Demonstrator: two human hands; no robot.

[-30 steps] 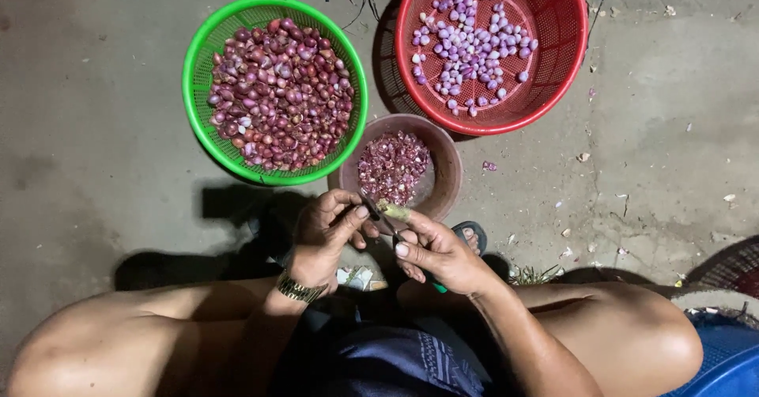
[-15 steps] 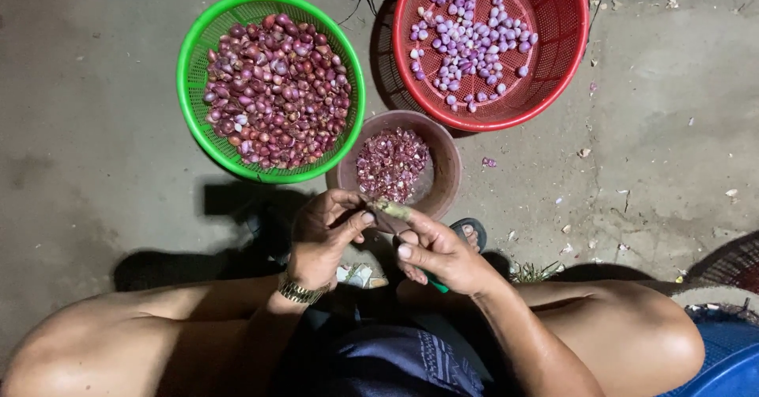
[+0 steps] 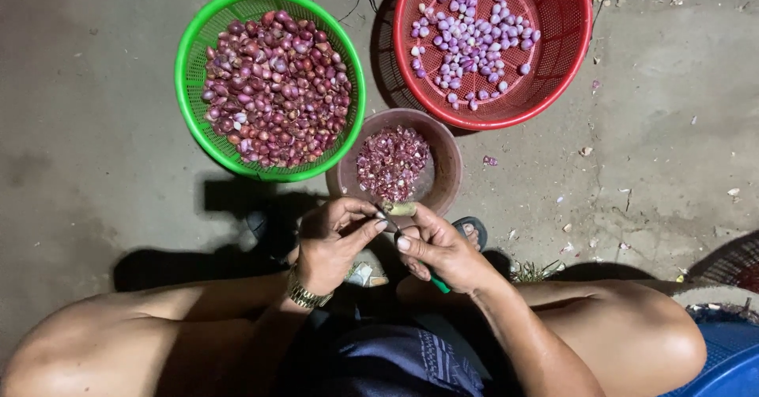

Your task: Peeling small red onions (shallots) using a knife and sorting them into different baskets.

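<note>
My left hand [image 3: 330,243] and my right hand [image 3: 439,247] meet just below a small brown bowl [image 3: 449,160] of reddish peelings. My right hand grips a small knife with a green handle [image 3: 439,284]. My left hand pinches a small shallot against the blade; the shallot itself is mostly hidden by my fingers. A pale peeled piece [image 3: 399,207] shows above my fingertips at the bowl's rim. A green basket [image 3: 190,73] of unpeeled red shallots sits at upper left. A red basket [image 3: 565,41] with peeled purple shallots sits at upper right.
I squat on a concrete floor [image 3: 656,152] littered with bits of peel. My bare knees spread to both sides, a watch [image 3: 304,294] on my left wrist. A blue object [image 3: 731,373] lies at lower right, and a sandal [image 3: 473,227] sits under my right hand.
My hands stay together below the brown bowl, with only small finger movements on the shallot. The baskets and bowl have not moved.
</note>
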